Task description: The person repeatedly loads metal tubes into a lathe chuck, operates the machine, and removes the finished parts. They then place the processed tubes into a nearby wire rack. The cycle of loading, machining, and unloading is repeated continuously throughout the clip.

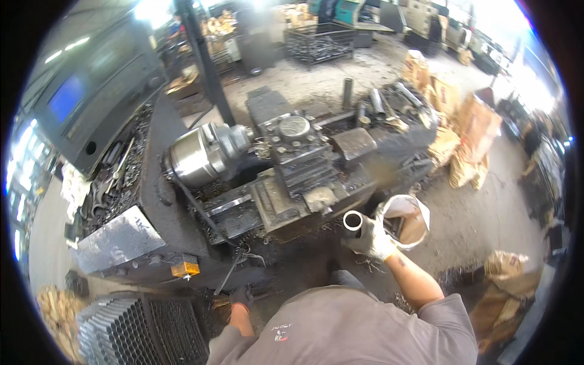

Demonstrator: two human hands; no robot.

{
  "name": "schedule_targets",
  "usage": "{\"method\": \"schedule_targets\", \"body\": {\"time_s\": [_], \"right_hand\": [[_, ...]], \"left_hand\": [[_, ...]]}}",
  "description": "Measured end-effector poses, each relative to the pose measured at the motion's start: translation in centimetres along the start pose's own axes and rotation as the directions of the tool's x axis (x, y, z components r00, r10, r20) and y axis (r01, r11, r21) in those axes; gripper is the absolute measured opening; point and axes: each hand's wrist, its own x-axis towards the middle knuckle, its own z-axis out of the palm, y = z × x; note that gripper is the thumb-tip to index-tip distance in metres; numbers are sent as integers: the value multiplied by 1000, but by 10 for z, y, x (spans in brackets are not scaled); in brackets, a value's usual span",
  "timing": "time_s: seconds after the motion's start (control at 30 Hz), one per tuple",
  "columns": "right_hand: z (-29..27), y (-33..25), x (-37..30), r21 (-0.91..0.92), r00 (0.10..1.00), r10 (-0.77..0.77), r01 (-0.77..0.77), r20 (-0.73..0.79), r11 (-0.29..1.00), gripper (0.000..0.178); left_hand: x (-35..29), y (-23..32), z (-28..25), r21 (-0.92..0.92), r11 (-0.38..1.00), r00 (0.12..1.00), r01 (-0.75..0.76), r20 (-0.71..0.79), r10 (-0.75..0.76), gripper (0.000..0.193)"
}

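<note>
My right hand [370, 240], in a light work glove with dark stains, is closed around a short metal tube [352, 221]. The tube's round open end faces up, beside the rim of a white bucket [424, 214]. Low in front of the lathe, my left hand [243, 296] wears a dark glove with an orange cuff. Its fingers blend into the shadow, so what they hold, if anything, is unclear. Next to it a thin metal lever [227, 275] slants down from the machine. The lathe's chuck [193, 156] stands at the left, with the tool post [294, 128] to its right.
Stacked tubes [109, 331] fill a rack at lower left. An orange box [185, 269] juts from the lathe front. Loose tubes [378, 102] lie on the lathe's far right end. Brown paper sacks [474, 131] stand beyond. A wire bin [319, 45] sits farther back.
</note>
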Motion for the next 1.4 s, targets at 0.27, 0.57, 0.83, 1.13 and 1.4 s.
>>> {"method": "schedule_targets", "body": {"time_s": [0.27, 0.57, 0.83, 1.13, 1.4], "right_hand": [[31, 8, 171, 43, 969, -237, 234, 75, 971, 47], [-91, -11, 264, -35, 690, -490, 597, 533, 802, 33], [-35, -160, 363, -123, 296, -861, 955, 413, 270, 28], [136, -156, 530, 498, -510, -179, 860, 841, -113, 35], [39, -90, 581, -366, 677, -622, 736, 394, 570, 25]], "left_hand": [[-115, 43, -40, -455, 860, 509, -230, -810, -293, 66], [-103, 120, -95, 62, 991, 321, -117, -942, 97, 55], [-48, 48, -71, 25, 951, 585, -307, -783, 210, 32], [-66, 74, 77, -449, 866, 906, -218, -423, 9, 43], [-88, 69, 57, -502, 860, 913, -94, -388, -127, 45]]}}
